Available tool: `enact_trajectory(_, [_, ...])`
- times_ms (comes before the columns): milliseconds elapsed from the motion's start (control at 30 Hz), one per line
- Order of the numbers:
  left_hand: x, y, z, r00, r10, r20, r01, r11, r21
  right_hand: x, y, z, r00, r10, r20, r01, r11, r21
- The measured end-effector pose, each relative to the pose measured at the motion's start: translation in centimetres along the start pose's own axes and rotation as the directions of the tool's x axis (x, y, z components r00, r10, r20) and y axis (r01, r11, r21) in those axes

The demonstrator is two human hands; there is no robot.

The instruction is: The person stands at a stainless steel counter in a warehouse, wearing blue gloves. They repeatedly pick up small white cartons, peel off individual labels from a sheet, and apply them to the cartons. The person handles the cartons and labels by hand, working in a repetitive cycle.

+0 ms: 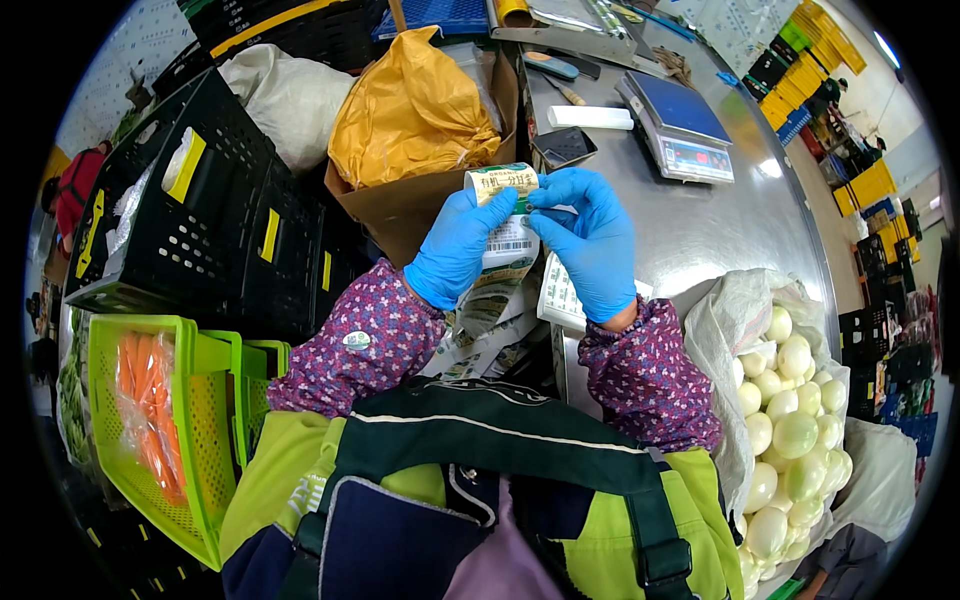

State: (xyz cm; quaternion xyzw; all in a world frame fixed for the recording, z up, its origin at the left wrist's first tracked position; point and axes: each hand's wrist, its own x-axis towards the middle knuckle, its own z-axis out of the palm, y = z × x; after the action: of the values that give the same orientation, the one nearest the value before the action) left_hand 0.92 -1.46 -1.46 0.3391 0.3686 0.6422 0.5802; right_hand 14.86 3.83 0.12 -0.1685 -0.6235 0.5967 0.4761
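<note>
Both of my hands wear blue gloves and meet over the edge of the metal table. My left hand [452,245] grips a printed label strip [509,255], white and green with a barcode, its upper end curled over the fingers. The fingertips of my right hand [592,240] pinch the strip's right edge near the top. Below the hands the strip hangs down among more printed film [490,345]. A white sheet of small printed labels [561,290] lies partly under my right hand.
An orange bag [415,110] fills a cardboard box [380,205] ahead. A scale [683,125] stands on the metal table [745,222]. Peeled onions [790,430] fill a sack at right. Black crates [220,210] and a green basket [200,440] with bagged carrots [150,410] are at left.
</note>
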Motion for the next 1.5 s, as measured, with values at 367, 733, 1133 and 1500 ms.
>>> enact_trajectory(367, [-0.5,-0.2,1.0,1.0,0.017,0.003,-0.017,0.999,-0.038,0.0,1.7,0.2,0.967,-0.254,-0.025,0.226,0.898,-0.378])
enact_trajectory(733, [-0.2,-0.3,1.0,0.996,0.088,0.032,-0.088,0.996,-0.022,-0.4,1.1,-2.3,0.918,0.396,0.037,-0.369,0.882,-0.294])
enact_trajectory(1133, [2.4,2.5,-2.5,0.997,0.034,-0.075,-0.039,0.997,-0.067,-8.6,4.4,-4.9,0.866,0.402,0.298,-0.164,0.791,-0.59])
enact_trajectory(1500, [5.3,-13.5,-2.2,0.992,-0.103,-0.08,0.126,0.908,0.399,-5.8,7.6,-19.2,0.957,0.237,0.17,0.07,0.378,-0.923])
